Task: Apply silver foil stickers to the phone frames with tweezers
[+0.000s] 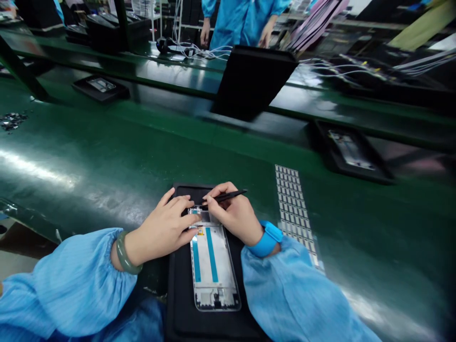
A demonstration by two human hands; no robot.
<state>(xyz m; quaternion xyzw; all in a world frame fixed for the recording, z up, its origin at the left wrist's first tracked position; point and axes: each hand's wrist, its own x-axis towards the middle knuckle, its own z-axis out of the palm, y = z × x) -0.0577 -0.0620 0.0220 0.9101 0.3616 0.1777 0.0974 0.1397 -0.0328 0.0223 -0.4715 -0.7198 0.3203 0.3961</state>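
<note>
In front of me a silver phone frame (224,266) with two blue strips lies on a black tray (181,308). My left hand (164,225) rests over the upper left part of the frame, fingers stretched out and apart, the fingertips touching it. Pinched in my right hand (237,216) is a pair of black tweezers (230,195), the tip pointing left at the frame's top edge. My right fingers partly hide that top edge, so what the tip touches cannot be made out.
Right of the tray lies a sheet of small rectangular stickers (294,204). Beyond, a black tray with a phone frame (351,149), a tilted black tray (254,83) and another tray (101,88) line the belt. Small parts (12,121) lie far left. A person in blue (242,23) stands opposite.
</note>
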